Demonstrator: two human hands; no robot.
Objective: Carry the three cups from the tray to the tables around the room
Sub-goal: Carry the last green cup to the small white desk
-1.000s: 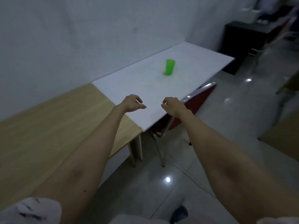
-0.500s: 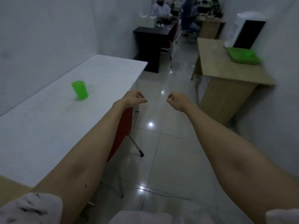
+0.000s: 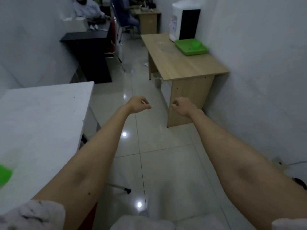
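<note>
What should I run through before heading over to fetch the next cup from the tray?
1. Both hands free: ok. The left hand and right hand are loosely curled, with nothing in either grip.
2. Cup on the tray: ok. A green cup stands in the green tray; whether there are more, cannot tell.
3. Tray within reach: not ok. It sits at the far end of the wooden table, beside the water dispenser.
4. Path over the tiled floor: ok, no obstacle in the aisle.
5. Delivered cup: ok. A green cup is on the white table.
</note>
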